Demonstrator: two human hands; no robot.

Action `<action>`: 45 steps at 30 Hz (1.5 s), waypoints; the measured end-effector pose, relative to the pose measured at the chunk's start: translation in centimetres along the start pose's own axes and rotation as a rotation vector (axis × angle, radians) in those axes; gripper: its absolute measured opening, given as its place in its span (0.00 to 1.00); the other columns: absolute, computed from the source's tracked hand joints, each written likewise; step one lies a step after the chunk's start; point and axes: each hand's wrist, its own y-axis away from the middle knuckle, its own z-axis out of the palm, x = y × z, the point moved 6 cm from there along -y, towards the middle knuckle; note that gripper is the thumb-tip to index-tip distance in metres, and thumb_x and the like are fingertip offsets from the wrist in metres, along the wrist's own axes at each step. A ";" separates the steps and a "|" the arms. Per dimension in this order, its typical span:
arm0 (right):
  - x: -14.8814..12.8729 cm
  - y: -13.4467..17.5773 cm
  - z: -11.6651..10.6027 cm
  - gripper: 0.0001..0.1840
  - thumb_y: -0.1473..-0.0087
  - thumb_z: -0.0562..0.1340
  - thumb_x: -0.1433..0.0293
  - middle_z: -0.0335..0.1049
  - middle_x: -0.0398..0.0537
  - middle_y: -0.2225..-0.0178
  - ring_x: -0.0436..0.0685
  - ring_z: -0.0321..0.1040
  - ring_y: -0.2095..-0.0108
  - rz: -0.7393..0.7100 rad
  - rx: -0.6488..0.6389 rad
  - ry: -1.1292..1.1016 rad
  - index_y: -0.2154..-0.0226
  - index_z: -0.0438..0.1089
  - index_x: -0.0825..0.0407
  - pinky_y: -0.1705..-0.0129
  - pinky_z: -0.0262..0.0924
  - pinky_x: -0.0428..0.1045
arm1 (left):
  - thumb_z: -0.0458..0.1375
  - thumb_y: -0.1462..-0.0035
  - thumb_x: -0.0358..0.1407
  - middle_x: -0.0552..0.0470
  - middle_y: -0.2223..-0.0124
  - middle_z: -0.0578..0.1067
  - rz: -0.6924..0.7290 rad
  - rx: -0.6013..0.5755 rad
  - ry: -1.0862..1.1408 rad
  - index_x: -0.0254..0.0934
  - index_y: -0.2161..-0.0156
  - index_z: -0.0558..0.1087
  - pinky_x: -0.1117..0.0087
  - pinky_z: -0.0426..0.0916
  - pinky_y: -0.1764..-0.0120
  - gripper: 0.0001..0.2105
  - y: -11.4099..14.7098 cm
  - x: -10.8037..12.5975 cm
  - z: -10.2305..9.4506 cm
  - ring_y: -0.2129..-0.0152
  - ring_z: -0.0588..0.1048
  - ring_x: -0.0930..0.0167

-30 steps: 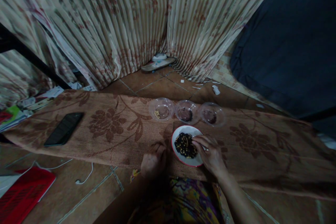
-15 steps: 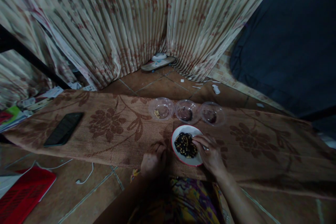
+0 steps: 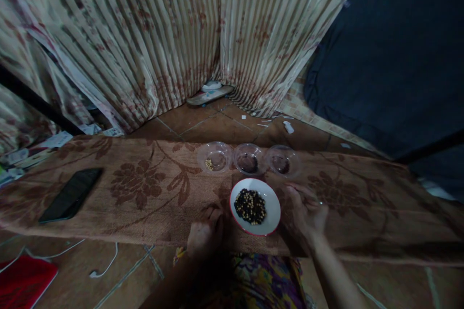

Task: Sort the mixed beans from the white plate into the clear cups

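A white bowl with a red rim [image 3: 272,198] stands on the cloth, holding a mix of black beans and pale yellow beans [image 3: 251,206]. My right hand [image 3: 310,212] hovers just right of the bowl, apart from it. Its fingers point toward the cups and look pinched together; anything between them is too small to make out. My left hand [image 3: 206,231] rests curled at the table's near edge, left of the bowl, its inside hidden. Behind the bowl is a row of clear plastic cups: the left cup [image 3: 220,154] has yellow beans, the middle cup [image 3: 248,158] and right cup [image 3: 282,160] dark ones.
A brown flowered cloth [image 3: 152,217] covers the long low table. A black phone [image 3: 70,195] lies at the left. On the tiled floor are a skateboard [image 3: 210,95] by the striped curtains [image 3: 174,34], a white cable [image 3: 115,256] and a red bag-like item [image 3: 29,280].
My right hand has left the beans in the bowl and moved right, past the rim. My left hand keeps its place beside the bowl. The whole view has shifted slightly.
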 end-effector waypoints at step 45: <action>1.3 4.2 0.6 0.14 0.41 0.59 0.58 0.76 0.50 0.63 0.59 0.72 0.60 -0.062 -0.368 0.184 0.66 0.76 0.48 0.57 0.68 0.54 | 0.48 0.36 0.33 0.51 0.64 0.74 0.002 -0.013 -0.016 0.40 0.64 0.69 0.71 0.67 0.62 0.08 -0.1 0.1 0.0 0.65 0.72 0.71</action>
